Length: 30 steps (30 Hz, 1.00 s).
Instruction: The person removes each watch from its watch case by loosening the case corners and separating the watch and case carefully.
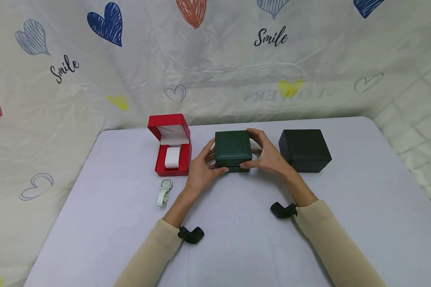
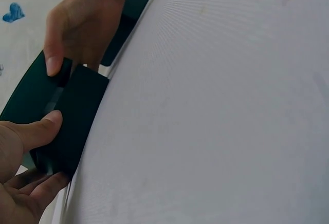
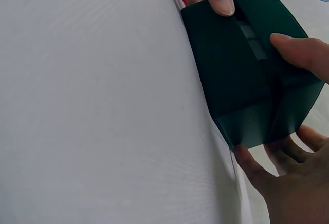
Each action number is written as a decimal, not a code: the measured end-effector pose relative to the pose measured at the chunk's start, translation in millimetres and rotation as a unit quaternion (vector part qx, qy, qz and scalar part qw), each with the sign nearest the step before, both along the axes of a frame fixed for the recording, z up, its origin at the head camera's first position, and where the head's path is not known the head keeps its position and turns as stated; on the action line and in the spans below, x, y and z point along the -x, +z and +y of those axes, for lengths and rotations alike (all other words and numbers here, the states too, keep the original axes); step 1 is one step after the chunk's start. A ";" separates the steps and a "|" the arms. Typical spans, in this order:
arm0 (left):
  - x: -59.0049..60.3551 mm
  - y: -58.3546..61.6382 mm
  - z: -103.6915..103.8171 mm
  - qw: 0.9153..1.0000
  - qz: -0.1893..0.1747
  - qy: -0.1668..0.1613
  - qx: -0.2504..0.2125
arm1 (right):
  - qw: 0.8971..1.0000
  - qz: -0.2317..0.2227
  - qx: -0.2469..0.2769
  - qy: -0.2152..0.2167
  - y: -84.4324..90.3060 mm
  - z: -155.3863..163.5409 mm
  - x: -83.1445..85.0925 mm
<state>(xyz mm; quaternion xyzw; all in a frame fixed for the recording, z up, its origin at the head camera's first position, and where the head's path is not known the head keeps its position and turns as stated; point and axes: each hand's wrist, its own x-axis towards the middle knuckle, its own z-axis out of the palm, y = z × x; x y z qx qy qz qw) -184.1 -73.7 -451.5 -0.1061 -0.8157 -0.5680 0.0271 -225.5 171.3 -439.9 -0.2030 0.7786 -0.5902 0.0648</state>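
A dark green hinged box (image 1: 233, 145) stands at the middle of the table, between both hands. My left hand (image 1: 202, 167) grips its left side, the thumb pressing the front of the lower part. From the right, my right hand (image 1: 269, 155) holds it with the thumb at the lid's front edge and other fingers along the side. In the right wrist view the lid (image 3: 267, 23) is slightly raised, and a narrow gap runs along the front. The inside of the box is hidden. Left of it, a white watch (image 1: 164, 193) lies on the table.
An open red watch box (image 1: 173, 170) with a white cushion (image 1: 172, 157) stands left of the green box. To the right is a closed black box (image 1: 305, 145), close to my right wrist. A heart-printed sheet (image 1: 215, 79) hangs behind the white table (image 1: 237, 231).
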 end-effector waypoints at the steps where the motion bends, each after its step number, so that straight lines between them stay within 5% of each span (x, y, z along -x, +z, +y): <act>1: -0.1 0.3 0.0 1.000 -0.001 0.001 0.001 | 1.000 0.000 0.000 -0.001 0.1 -0.1 0.1; 30: 1.5 -1.1 0.5 0.999 -0.024 0.021 -0.021 | 0.999 -0.020 0.010 -0.030 1.3 2.3 7.7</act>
